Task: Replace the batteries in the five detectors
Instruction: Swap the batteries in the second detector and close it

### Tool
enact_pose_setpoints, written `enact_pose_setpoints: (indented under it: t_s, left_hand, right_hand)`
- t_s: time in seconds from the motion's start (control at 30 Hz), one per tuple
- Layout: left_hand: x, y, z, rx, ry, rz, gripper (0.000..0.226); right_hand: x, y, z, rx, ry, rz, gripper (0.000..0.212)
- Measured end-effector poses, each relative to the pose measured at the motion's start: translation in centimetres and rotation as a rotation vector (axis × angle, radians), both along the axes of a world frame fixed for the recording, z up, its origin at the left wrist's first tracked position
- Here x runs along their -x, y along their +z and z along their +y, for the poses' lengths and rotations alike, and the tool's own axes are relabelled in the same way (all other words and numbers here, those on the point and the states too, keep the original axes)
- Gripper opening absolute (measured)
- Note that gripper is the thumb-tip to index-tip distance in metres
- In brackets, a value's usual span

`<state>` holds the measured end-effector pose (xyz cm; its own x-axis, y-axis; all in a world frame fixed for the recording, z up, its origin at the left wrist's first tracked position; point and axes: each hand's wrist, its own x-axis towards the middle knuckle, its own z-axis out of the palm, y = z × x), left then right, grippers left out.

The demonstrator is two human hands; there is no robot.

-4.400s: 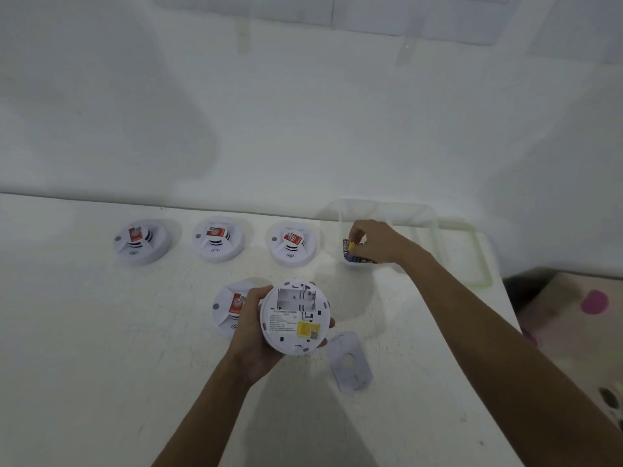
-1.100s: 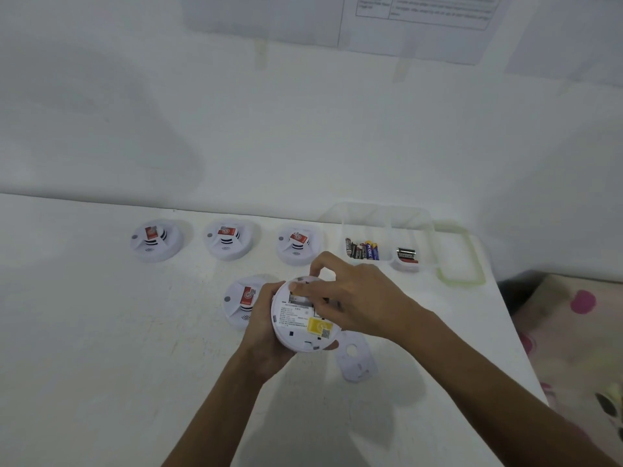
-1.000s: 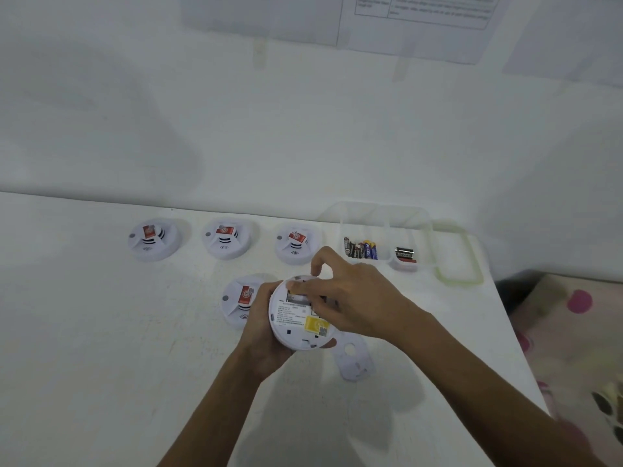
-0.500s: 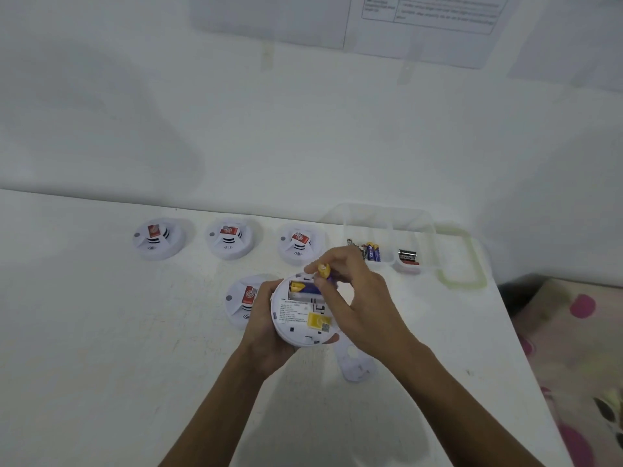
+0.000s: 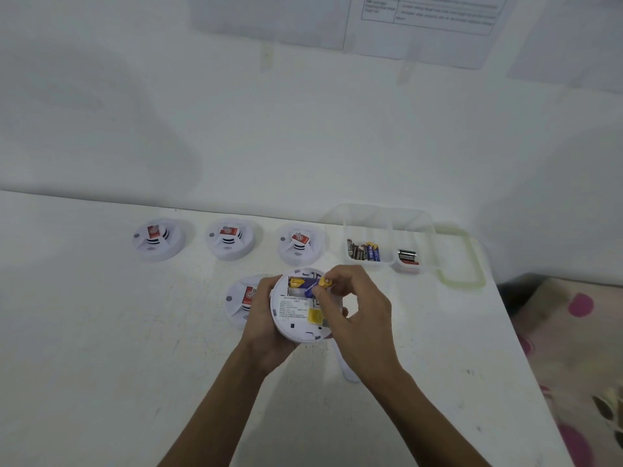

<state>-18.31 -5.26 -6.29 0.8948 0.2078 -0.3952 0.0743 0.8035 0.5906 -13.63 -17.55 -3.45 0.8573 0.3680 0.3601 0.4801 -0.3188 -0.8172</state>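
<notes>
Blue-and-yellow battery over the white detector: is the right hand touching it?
Touching. The head view shows the right hand pinching the blue-and-yellow battery between thumb and fingertip, over the round white detector the left hand grips.

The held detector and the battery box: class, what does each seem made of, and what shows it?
Held detector: likely matte white moulded plastic, going by its moulded slots. Battery box: seemingly clear plastic; the batteries show through its walls.
</notes>
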Motion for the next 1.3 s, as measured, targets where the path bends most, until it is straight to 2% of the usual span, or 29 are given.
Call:
enact_pose_setpoints:
  t_s: [0.1,0.23,0.33,0.43,0.5,0.53,0.6,0.67,0.77,0.83,0.9,0.93,1.03,1.17,1.23,1.3]
  left_hand:
    - [0.1,0.5,-0.3,-0.011,0.012,-0.012,0.076]
    - [-0.1,0.6,-0.4,-0.056,0.02,-0.009,0.071]
    - [0.0,-0.1,-0.3,-0.069,0.026,-0.02,0.054]
    - [0.0,-0.8,-0.2,-0.116,0.029,-0.098,0.03]
    - [0.0,-1.4,0.0,-0.143,-0.013,-0.158,0.057]
    - [0.0,-1.6,0.0,-0.121,-0.025,-0.183,0.062]
    - [-0.1,-1.4,-0.1,-0.149,-0.008,-0.182,0.056]
    - [-0.1,-0.9,-0.1,-0.174,0.061,-0.107,0.03]
    - [-0.3,-1.0,-0.3,-0.129,0.047,-0.065,0.073]
    - [-0.1,-0.9,-0.2,-0.128,0.023,-0.056,0.074]
    - [-0.2,-1.4,0.4,-0.139,0.014,-0.047,0.063]
    - [-0.4,-2.0,0.7,-0.152,-0.003,-0.052,0.059]
    - [-0.4,-1.8,1.1,-0.099,-0.084,-0.077,0.07]
    - [0.5,-2.2,0.9,0.009,-0.087,-0.201,0.033]
    - [0.6,-2.5,1.3,0.103,-0.167,-0.188,0.058]
    - [0.6,-2.8,1.5,0.198,-0.229,-0.173,0.066]
  right_hand:
    - [0.4,-0.5,0.0,0.019,-0.082,-0.056,0.019]
    - [0.9,-1.4,0.0,0.019,-0.161,-0.092,0.025]
    - [1.2,-2.2,0.3,0.012,-0.178,-0.131,0.039]
    - [1.3,-2.5,0.7,-0.013,-0.214,-0.115,0.03]
    - [1.4,-2.3,0.9,-0.026,-0.221,-0.104,0.026]
    - [1.5,-2.2,1.0,-0.031,-0.219,-0.099,0.026]
    - [1.5,-2.0,1.1,-0.02,-0.214,-0.119,0.03]
    - [1.6,-1.9,1.2,0.016,-0.205,-0.164,0.033]
    - [1.8,-1.9,1.1,0.065,-0.194,-0.251,0.034]
    - [1.8,-1.6,0.8,0.078,-0.17,-0.293,0.042]
    - [1.5,-1.4,0.4,0.104,-0.113,-0.303,0.045]
    - [1.3,-1.3,0.2,0.121,-0.079,-0.294,0.043]
    - [0.8,-1.2,-0.7,0.075,-0.022,-0.201,0.037]
    - [0.1,-1.3,-1.9,-0.009,-0.077,-0.126,0.028]
    - [-0.4,-1.5,-2.5,0.04,-0.126,-0.04,0.018]
    - [-0.7,-2.4,-3.3,0.161,-0.156,0.105,0.018]
